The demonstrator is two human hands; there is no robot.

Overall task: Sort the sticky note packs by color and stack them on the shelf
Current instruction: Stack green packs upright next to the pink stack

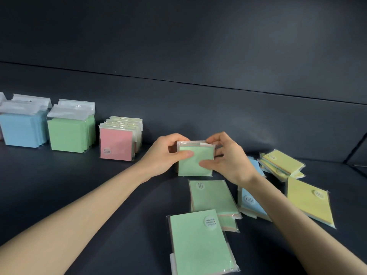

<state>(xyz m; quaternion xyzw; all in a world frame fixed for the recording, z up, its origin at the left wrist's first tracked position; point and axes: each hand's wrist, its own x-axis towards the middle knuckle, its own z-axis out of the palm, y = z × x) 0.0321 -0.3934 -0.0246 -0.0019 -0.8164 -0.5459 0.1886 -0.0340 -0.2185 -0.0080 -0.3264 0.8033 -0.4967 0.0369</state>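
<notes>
A small bundle of green sticky note packs (191, 165) stands upright on the dark shelf (79, 185) at centre. My left hand (164, 155) grips its left side, thumb on the front face. My right hand (226, 159) grips its right side, thumb pressed low on the front. Two green packs lie flat nearer to me: one (213, 197) just below the bundle, another (198, 243) at the front. Blue packs (251, 203) are partly hidden under my right forearm. Yellow packs lie at the right: a heap (284, 163) and a single large pack (309, 201).
Sorted rows stand upright at the back left: blue packs (21, 128), green packs (69, 132), and a row with a pink pack (117, 143) in front. The shelf's dark back wall (198, 56) rises behind everything.
</notes>
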